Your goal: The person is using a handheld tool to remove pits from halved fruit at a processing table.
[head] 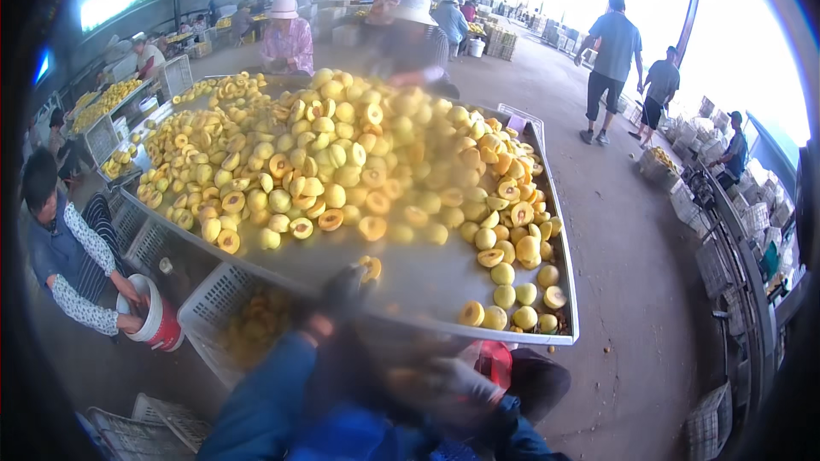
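Observation:
My left hand (339, 298), in a dark glove, is at the near edge of a metal-topped table (423, 275). A halved yellow peach (370, 268) with a brown hollow is at its fingertips, gripped as far as the blur shows. My right hand (448, 381), in a pale grey glove, is low in front of my body, below the table's edge. Blur hides whether it holds anything. Beside it is a red container (494, 362), partly covered. A large heap of yellow peaches (333, 134), many cut in half, spreads across the table.
A white plastic crate (208, 314) holding peach pieces stands below the table's near edge. To the left, a seated person (64, 250) reaches into a red and white bucket (160, 320). People in hats (288, 38) work across the table. Two people (615, 45) walk in the right aisle.

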Demonstrator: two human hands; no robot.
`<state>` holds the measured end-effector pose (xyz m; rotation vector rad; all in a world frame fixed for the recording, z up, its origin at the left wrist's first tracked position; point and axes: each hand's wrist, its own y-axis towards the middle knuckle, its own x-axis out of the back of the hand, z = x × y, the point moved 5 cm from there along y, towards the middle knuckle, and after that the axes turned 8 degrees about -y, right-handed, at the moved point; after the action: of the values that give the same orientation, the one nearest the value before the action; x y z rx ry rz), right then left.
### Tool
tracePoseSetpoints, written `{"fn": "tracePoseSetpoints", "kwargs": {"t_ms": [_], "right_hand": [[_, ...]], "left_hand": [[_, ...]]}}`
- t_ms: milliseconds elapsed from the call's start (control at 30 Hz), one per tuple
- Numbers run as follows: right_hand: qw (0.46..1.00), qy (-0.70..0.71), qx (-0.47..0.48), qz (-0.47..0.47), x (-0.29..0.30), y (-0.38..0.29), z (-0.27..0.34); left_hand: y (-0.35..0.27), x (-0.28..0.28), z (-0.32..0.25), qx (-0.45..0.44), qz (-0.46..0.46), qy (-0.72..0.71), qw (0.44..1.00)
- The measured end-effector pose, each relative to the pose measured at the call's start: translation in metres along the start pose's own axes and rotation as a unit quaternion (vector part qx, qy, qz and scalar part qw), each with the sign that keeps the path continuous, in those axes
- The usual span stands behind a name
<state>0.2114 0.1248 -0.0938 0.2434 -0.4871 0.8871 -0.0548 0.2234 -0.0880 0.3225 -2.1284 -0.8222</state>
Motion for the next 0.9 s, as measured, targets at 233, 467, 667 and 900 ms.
{"fn": "tracePoseSetpoints", "kwargs": {"t_ms": [233, 467, 667, 900], "right_hand": [[0.954, -0.124, -0.056, -0.266, 0.085, 0.044, 0.028], [0.921, -0.192, -0.103, -0.323, 0.074, 0.112, -0.092], [0.91, -0.252, -0.072, -0.322, 0.064, 0.105, -0.092], [0.911, -0.255, -0.073, -0.314, 0.064, 0.107, -0.095]], "left_hand": [[0.013, -0.006, 0.012, 0.08, 0.001, -0.024, 0.997], [0.01, -0.012, 0.012, 0.101, 0.028, -0.007, 0.994], [0.009, -0.009, 0.012, 0.14, 0.067, 0.009, 0.988], [0.012, -0.01, 0.009, 0.084, 0.055, 0.013, 0.995]]}}
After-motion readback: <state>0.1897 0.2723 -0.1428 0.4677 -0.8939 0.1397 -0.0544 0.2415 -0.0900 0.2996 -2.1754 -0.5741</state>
